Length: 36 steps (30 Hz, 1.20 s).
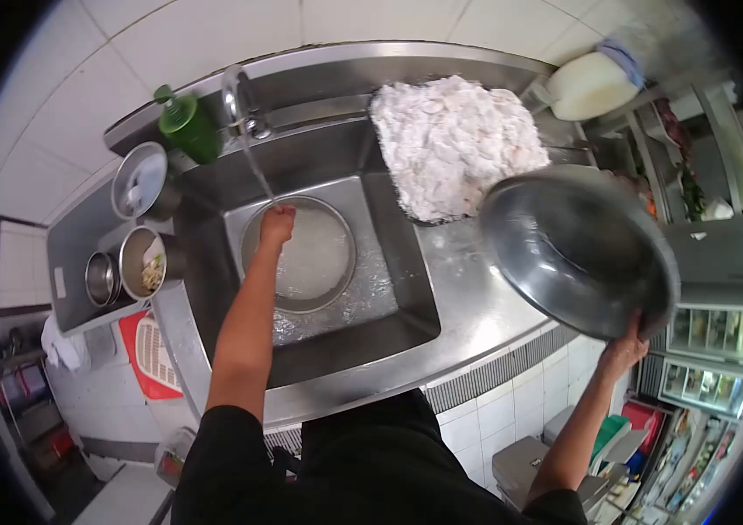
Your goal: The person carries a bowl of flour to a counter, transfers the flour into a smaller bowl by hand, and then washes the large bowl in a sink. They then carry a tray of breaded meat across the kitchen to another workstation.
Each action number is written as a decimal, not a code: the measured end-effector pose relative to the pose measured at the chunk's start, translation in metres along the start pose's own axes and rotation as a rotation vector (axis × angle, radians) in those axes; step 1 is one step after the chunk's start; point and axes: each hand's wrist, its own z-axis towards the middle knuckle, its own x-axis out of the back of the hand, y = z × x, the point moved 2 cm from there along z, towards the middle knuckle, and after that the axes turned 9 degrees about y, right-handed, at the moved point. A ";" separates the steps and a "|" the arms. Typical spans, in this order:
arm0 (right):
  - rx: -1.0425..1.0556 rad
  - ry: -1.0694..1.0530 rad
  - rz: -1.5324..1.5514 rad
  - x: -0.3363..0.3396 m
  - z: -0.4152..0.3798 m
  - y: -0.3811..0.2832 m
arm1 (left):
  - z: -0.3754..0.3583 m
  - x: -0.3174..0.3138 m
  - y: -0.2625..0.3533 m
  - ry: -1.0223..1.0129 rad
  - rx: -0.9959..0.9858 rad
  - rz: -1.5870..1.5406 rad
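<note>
View from above of a stainless-steel sink unit (467, 289) set against a wall of large white tiles (188, 35), its front faced with smaller white tiles. In the deep rectangular basin sits a round metal bowl holding cloudy water (306, 254); a thin stream from the curved chrome tap (236, 101) falls onto its rim. The left hand (277, 223), fingers curled together, is held at the bowl's upper edge under the stream; whether it grips anything cannot be told. The right hand (625, 350) clasps the lower rim of a wide, shallow, polished steel basin (577, 249), tilted with its hollow facing the camera and held above the drainboard at the sink's right. Behind it, on the sink's back right corner, lies a tray heaped with pale, lumpy, floury-white pieces (454, 144). A green plastic pump bottle (186, 122) stands beside the tap. Left of the sink, three small cylindrical steel pots (139, 254) rest on a grey shelf, above a red perforated plastic basket (151, 354). A white rounded jug (590, 85) stands at upper right.
</note>
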 end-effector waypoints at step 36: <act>-0.341 -0.994 0.314 -0.188 -0.194 -0.008 | -0.073 0.025 0.094 0.361 -0.459 1.072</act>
